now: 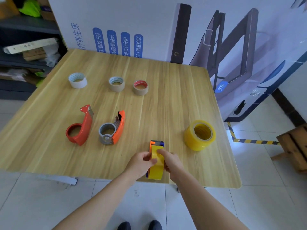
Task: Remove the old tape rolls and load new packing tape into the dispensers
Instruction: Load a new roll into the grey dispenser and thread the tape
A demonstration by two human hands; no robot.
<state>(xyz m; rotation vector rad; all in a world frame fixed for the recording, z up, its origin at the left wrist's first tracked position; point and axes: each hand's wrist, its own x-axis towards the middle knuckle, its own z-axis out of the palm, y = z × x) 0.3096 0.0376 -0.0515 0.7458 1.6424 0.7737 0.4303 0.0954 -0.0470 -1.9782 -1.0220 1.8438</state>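
Two dispensers lie left on the pale wooden table point(174, 97): an empty red plastic dispenser point(79, 128), then an orange dispenser holding a grey core point(112, 130). At the near edge, left hand point(141, 163) and right hand point(172, 163) clasp an orange-and-blue dispenser carrying yellow tape point(156, 170), fingers apparently curled round it. Right, a fat yellow tape roll point(200, 135).

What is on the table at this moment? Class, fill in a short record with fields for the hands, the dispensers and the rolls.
Left hand: grips the held dispenser, which carries yellow tape
Right hand: grips the same dispenser, one finger on the tape
Red dispenser: lying empty
Orange dispenser: lying, grey core inside
Yellow roll: loose, right side of table
Far row: white roll, teal-lined roll, red-lined roll
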